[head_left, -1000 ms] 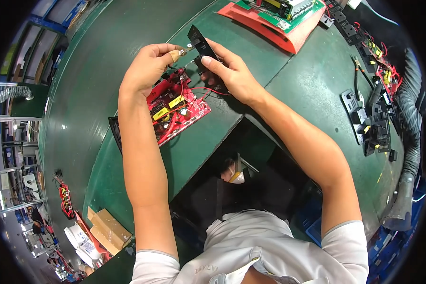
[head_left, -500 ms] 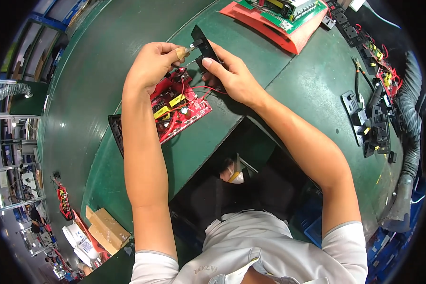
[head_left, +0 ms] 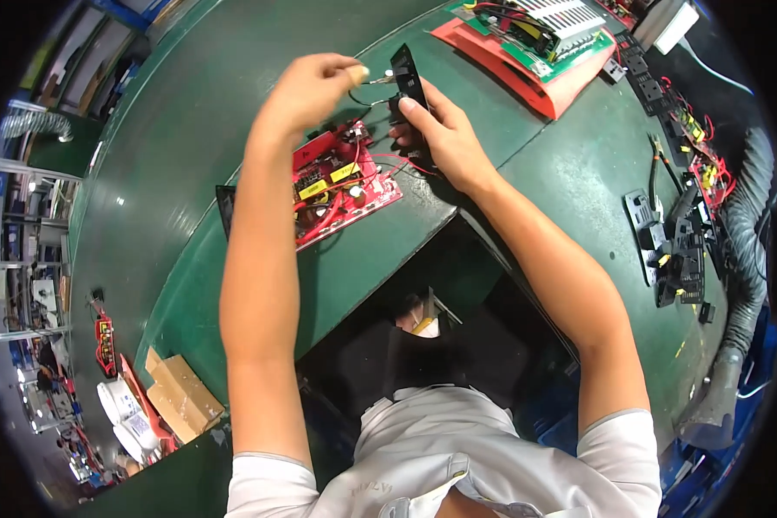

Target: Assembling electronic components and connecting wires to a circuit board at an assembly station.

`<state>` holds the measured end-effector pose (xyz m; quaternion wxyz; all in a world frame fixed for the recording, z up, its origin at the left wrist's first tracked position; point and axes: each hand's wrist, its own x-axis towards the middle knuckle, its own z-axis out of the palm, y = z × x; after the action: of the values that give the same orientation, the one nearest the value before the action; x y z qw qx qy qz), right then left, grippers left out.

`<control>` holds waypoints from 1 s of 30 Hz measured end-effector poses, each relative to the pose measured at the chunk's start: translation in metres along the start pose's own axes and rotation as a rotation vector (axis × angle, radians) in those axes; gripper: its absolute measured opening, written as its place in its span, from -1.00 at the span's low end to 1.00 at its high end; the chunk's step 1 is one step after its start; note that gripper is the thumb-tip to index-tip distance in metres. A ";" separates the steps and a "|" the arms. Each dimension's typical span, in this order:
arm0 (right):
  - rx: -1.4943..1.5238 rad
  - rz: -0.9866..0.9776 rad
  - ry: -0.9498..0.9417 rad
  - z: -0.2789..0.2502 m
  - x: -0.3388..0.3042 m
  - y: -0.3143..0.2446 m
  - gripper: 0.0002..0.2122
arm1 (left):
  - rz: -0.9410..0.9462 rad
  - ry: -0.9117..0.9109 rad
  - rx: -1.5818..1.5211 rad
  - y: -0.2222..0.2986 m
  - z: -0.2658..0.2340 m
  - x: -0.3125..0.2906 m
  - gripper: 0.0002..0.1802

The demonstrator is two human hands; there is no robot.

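Green tabletop point(head_left: 578, 203) spreads out in front of me, and on it, partly covered by my left forearm, lies a red circuit board point(head_left: 345, 192) with yellow blocks and tangled wires. Just past the far right corner of that board, my right hand point(head_left: 447, 142) holds a narrow black panel point(head_left: 408, 79) tilted up on edge, thumb on the near face and fingers behind. Thin red wires point(head_left: 406, 161) reach from the board toward the panel's lower end. My left hand point(head_left: 306, 93) is above the board's far edge, thumb and fingertips drawn narrow beside a wire that comes off the panel; the hand is blurred, so I can't tell whether they grip it. Beyond the board and to its right, a green circuit board point(head_left: 541, 71) rests on an orange-red sheet point(head_left: 522, 93). Well to the right of the red board lie pliers point(head_left: 654, 180) and black plastic parts point(head_left: 684, 250); nearer me and to its left sits a cardboard box point(head_left: 183, 397).
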<state>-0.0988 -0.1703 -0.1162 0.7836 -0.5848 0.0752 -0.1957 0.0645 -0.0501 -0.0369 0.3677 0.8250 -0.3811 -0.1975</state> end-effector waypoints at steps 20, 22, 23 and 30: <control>0.177 0.100 -0.060 -0.010 0.013 0.006 -0.47 | 0.021 0.081 0.241 -0.006 -0.044 -0.031 -0.69; 0.186 0.094 -0.041 -0.009 0.013 0.005 -0.50 | 0.111 0.163 0.255 -0.006 -0.046 -0.043 -0.75; 0.202 0.077 -0.065 -0.008 0.015 0.005 -0.44 | 0.170 0.174 0.200 -0.006 -0.045 -0.051 -0.81; 0.204 0.079 -0.054 -0.007 0.011 0.003 -0.59 | 0.330 0.197 0.325 0.011 0.029 -0.069 -0.84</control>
<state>-0.0906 -0.1800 -0.1202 0.8480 -0.5036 0.0564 -0.1554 -0.0020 -0.0149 -0.0442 0.2929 0.8152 -0.4996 0.0106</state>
